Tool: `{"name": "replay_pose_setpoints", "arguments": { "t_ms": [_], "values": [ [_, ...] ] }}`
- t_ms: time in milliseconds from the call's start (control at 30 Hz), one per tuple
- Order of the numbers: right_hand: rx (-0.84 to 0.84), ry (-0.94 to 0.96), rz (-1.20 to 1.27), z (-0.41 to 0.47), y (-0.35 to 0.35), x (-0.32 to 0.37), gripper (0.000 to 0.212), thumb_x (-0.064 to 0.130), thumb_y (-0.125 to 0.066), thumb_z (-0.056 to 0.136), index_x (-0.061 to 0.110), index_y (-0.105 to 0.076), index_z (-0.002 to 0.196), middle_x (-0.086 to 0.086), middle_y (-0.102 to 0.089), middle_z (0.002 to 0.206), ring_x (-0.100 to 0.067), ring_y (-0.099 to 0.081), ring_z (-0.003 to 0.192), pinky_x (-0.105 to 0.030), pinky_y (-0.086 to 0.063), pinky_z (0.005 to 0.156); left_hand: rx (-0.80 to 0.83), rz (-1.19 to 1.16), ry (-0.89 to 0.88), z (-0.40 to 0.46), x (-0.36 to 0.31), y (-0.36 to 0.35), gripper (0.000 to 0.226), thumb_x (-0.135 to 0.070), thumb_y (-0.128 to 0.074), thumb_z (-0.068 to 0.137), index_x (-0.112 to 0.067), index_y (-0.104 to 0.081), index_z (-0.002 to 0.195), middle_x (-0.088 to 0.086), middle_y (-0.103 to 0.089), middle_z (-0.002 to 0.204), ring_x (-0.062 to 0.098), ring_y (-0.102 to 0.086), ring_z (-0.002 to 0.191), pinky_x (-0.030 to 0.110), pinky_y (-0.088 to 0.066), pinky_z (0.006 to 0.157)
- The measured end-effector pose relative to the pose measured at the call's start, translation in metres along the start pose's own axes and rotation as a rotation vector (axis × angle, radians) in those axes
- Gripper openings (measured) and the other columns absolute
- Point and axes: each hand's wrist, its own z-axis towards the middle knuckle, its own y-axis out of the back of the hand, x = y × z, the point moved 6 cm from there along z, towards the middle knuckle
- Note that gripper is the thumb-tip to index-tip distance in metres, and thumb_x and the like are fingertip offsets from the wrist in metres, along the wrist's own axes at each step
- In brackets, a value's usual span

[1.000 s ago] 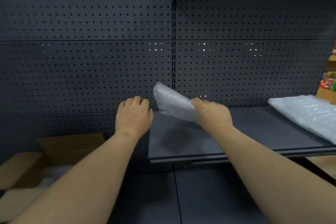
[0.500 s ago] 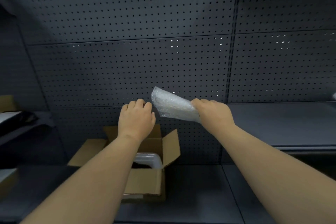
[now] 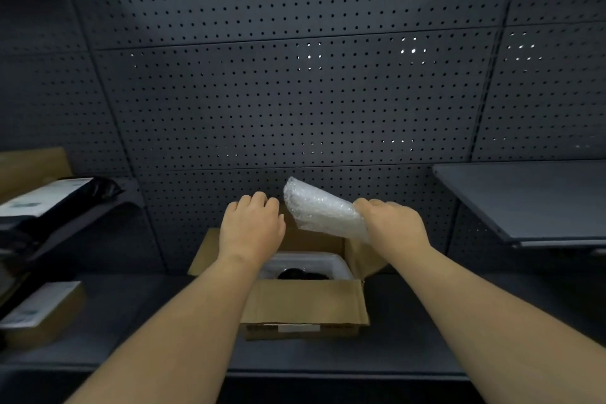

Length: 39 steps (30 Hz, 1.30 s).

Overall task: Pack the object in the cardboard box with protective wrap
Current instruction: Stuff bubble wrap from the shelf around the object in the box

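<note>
The cardboard box (image 3: pixel 305 305) stands open-topped, though a white liner (image 3: pixel 331 264) and dark object (image 3: pixel 296 273) fill its inside.

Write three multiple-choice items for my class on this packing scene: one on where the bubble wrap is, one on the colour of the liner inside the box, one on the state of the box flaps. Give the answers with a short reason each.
1. Where is the bubble wrap?
A. Lying on the shelf at the right
B. Held in the right hand, up above the cardboard box
C. Tucked inside the box

2. What colour is the liner that shows inside the box?
A. White
B. Red
C. Green

3. In what state are the box flaps?
A. Taped shut
C. Folded shut, untaped
B. Open

Answers:
1. B: the right hand's fingers grip one end of the wrap, which hangs in the air above the box.
2. A: a white rim surrounds a dark object in the box.
3. B: the flaps stand out and the inside shows, with the left hand over the opening.
</note>
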Motion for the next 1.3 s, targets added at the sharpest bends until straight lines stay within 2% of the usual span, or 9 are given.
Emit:
{"name": "replay_pose_setpoints", "arguments": {
  "t_ms": [33, 133, 300, 700, 833, 1000, 1167, 1300],
  "values": [
    [0.003, -0.005, -0.005, 0.002, -0.003, 0.001, 0.038, 0.004, -0.081, 0.058, 0.012, -0.06, 0.089, -0.004, -0.062, 0.071, -0.026, -0.062, 0.058, -0.026, -0.029, 0.045, 0.007, 0.004, 0.006, -0.001, 0.003, -0.003, 0.033, -0.036, -0.035, 0.099, -0.018, -0.055, 0.117, 0.002, -0.057, 0.117, 0.022, -0.054, 0.107, 0.034, -0.04, 0.09],
    [0.014, -0.015, 0.046, 0.003, -0.01, 0.002, 0.032, 0.001, -0.069, 0.072, 0.011, -0.058, 0.1, -0.007, -0.064, 0.082, -0.03, -0.064, 0.071, -0.03, -0.034, 0.05, 0.022, 0.016, 0.022, 0.0, 0.008, -0.007, 0.033, -0.037, -0.035, 0.099, -0.018, -0.056, 0.116, 0.002, -0.058, 0.116, 0.022, -0.054, 0.107, 0.034, -0.041, 0.09],
    [0.105, -0.007, 0.034, 0.007, -0.012, 0.0, 0.036, 0.008, -0.058, 0.085, 0.013, -0.049, 0.119, -0.006, -0.062, 0.104, -0.028, -0.063, 0.091, -0.031, -0.037, 0.061, 0.025, 0.016, 0.049, 0.004, 0.012, -0.007, 0.033, -0.037, -0.036, 0.098, -0.018, -0.057, 0.116, 0.002, -0.059, 0.116, 0.022, -0.055, 0.107, 0.034, -0.041, 0.089],
    [0.14, 0.057, 0.031, 0.021, -0.031, 0.014, 0.035, 0.009, -0.059, 0.085, 0.018, -0.046, 0.117, -0.001, -0.06, 0.103, -0.024, -0.061, 0.09, -0.033, -0.042, 0.064, 0.01, -0.026, 0.098, 0.003, 0.021, -0.015, 0.037, -0.039, -0.035, 0.098, -0.019, -0.051, 0.125, 0.001, -0.056, 0.123, 0.021, -0.052, 0.113, 0.034, -0.039, 0.095],
    [0.148, 0.087, 0.012, 0.032, -0.041, 0.028, 0.034, 0.006, -0.058, 0.083, 0.018, -0.048, 0.114, -0.001, -0.06, 0.098, -0.024, -0.061, 0.086, -0.032, -0.041, 0.06, -0.013, -0.099, 0.016, 0.013, 0.023, -0.022, 0.048, -0.044, -0.039, 0.097, -0.02, -0.04, 0.139, 0.0, -0.048, 0.137, 0.018, -0.045, 0.126, 0.034, -0.033, 0.106],
    [0.163, 0.113, -0.007, 0.047, -0.055, 0.049, 0.034, 0.002, -0.052, 0.085, 0.017, -0.049, 0.115, 0.0, -0.061, 0.099, -0.024, -0.061, 0.088, -0.032, -0.035, 0.06, 0.075, -0.16, -0.142, 0.028, 0.028, -0.044, 0.061, -0.048, -0.042, 0.095, -0.021, -0.027, 0.148, -0.001, -0.031, 0.153, 0.016, -0.028, 0.141, 0.034, -0.022, 0.115],
    [0.227, 0.142, 0.027, 0.063, -0.075, 0.07, 0.035, 0.008, -0.053, 0.085, 0.02, -0.051, 0.118, 0.0, -0.061, 0.103, -0.023, -0.06, 0.091, -0.03, -0.036, 0.061, 0.172, -0.165, -0.31, 0.045, 0.038, -0.078, 0.061, -0.048, -0.051, 0.09, -0.024, -0.035, 0.144, -0.002, -0.048, 0.142, 0.017, -0.044, 0.13, 0.035, -0.033, 0.109],
    [0.274, 0.136, 0.042, 0.071, -0.09, 0.079, 0.036, 0.008, -0.05, 0.085, 0.023, -0.052, 0.118, 0.002, -0.062, 0.101, -0.023, -0.062, 0.088, -0.032, -0.045, 0.062, 0.239, -0.201, -0.381, 0.055, 0.046, -0.104, 0.046, -0.036, -0.052, 0.088, -0.025, -0.046, 0.133, -0.001, -0.061, 0.123, 0.021, -0.057, 0.112, 0.036, -0.044, 0.093]
  ]
}}
